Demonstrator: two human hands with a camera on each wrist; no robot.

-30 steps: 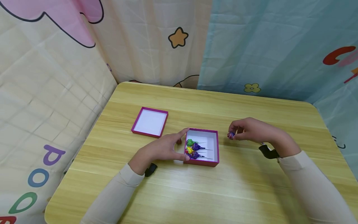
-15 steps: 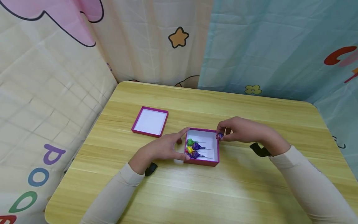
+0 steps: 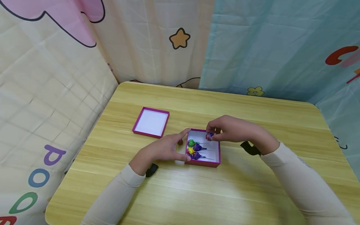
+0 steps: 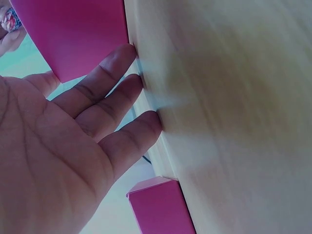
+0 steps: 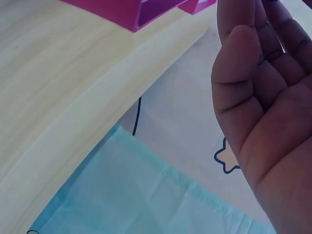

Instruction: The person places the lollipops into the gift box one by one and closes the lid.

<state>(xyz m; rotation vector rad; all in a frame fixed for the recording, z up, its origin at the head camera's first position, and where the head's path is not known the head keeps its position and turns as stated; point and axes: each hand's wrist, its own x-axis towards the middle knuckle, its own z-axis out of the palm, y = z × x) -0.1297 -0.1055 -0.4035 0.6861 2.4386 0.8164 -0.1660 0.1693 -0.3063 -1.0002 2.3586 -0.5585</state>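
Lollipop (image 3: 209, 137), its wrapper mottled red and blue, is over the box interior, toward 1 o'clock from its middle; how high it is above the box floor cannot be told. From the left, a printed cream curtain (image 3: 56, 72) borders the yellowish wood-grain worktop (image 3: 168, 197). Next, at 10 o'clock from the box, a shallow pink-rimmed lid (image 3: 151, 122) lies with its white inside facing up. The person's left hand (image 3: 166, 149) is at the box's 9 o'clock side, fingers spread wide, index finger and thumb at its two left corners. The box (image 3: 203, 163), magenta outside and white within, stands uncovered on the worktop. Inside, green (image 3: 191, 142), yellow-and-red (image 3: 190, 150) and purple lollipops (image 3: 198, 147) cluster with their heads near the 9 o'clock wall, sticks pointing toward 3 o'clock. The right hand (image 3: 233, 129) comes in from the box's 2 o'clock side, its fingers narrow, pinching the mottled lollipop by its head. Behind, toward 1 o'clock, hangs a pale-blue curtain (image 3: 267, 47).
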